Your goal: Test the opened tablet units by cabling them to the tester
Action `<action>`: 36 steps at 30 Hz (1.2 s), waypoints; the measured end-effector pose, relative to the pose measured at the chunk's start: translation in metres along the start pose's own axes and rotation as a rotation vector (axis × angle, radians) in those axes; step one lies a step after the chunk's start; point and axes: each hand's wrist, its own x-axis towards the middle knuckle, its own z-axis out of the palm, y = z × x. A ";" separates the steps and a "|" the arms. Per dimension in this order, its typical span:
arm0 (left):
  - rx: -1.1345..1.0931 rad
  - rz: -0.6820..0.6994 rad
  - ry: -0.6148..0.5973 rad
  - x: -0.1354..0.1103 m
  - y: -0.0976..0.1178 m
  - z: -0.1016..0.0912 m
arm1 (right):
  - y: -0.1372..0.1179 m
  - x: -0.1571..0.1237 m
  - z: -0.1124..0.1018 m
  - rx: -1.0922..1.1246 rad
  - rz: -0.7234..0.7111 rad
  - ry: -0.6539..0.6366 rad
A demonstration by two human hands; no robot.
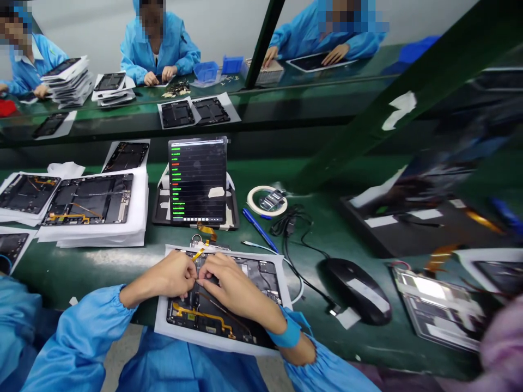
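Observation:
An opened tablet housing (267, 277) lies on a white paper sheet (163, 324) in front of me, its dark inside facing up. My left hand (176, 275) is over its upper left part, fingers curled in a pinch. My right hand (231, 283) meets it there, thumb and fingertips pressed together. What the fingertips hold is too small and covered to make out. An orange flex cable (204, 314) runs along the near side of the housing. Just beyond, a small circuit board (210, 245) is joined by a flex cable to an upright lit screen (198, 179) showing green and red lines.
Stacked tablet housings with paper (93, 198) stand at the left. To the right are a blue pen (260, 231), a tape roll (254, 200), a black mouse (359, 291) with cables, and a blurred tray (379, 228). Co-workers in blue (159, 43) sit across the bench.

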 end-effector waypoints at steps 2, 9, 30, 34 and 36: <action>0.010 0.012 0.004 -0.001 0.001 0.000 | 0.000 0.000 0.000 0.003 -0.003 0.001; -0.038 -0.016 -0.020 -0.001 0.002 -0.001 | 0.000 0.000 0.001 -0.017 -0.024 0.022; 0.215 0.194 0.164 -0.001 -0.005 0.010 | 0.000 0.001 0.002 0.064 0.010 0.001; 0.219 0.187 0.186 -0.002 -0.007 0.015 | 0.002 0.003 0.006 0.069 0.048 -0.040; 0.229 0.184 0.202 -0.003 -0.007 0.015 | 0.001 0.004 0.007 0.059 0.066 -0.060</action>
